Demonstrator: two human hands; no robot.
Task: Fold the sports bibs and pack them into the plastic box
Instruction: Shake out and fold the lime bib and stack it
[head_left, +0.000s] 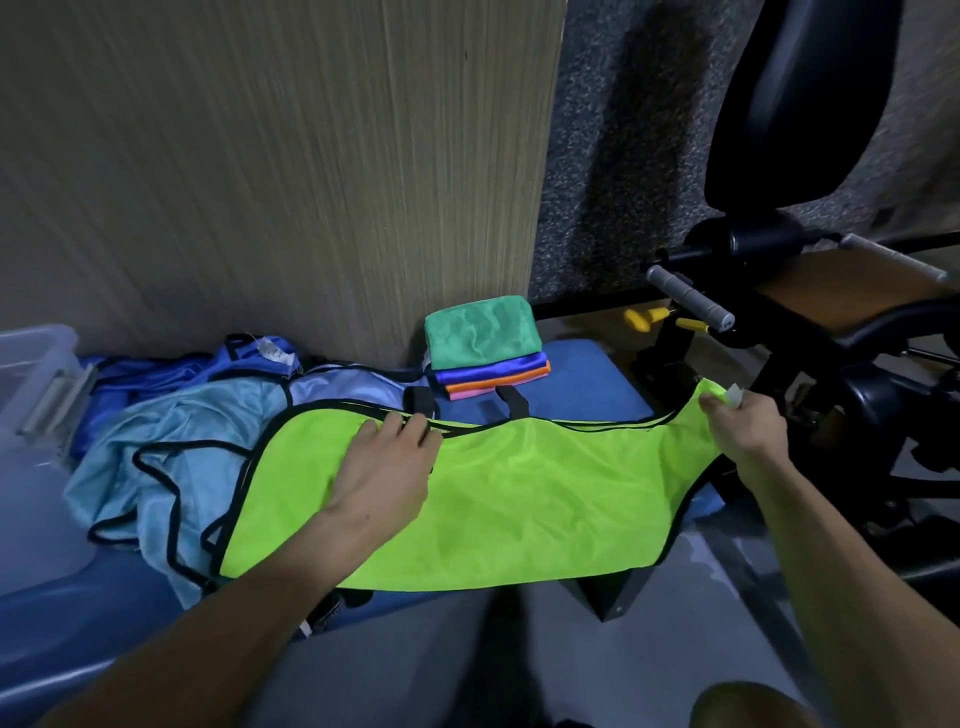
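A neon green bib (519, 493) with black trim lies spread across the blue padded bench (587, 379). My left hand (387, 462) lies on its left part, fingertips at the black-trimmed upper edge. My right hand (743, 431) pinches the bib's right end, where a white label shows, and holds it lifted off the bench end. A heap of light blue and darker blue bibs (171, 452) lies to the left. The clear plastic box (31, 395) stands at the far left edge.
A stack of folded cloths (485, 345), green on top, then blue, orange and pink, sits at the back against a wooden panel (285, 171). Black exercise equipment (810, 291) with grey handles stands at the right. Grey floor lies below the bench.
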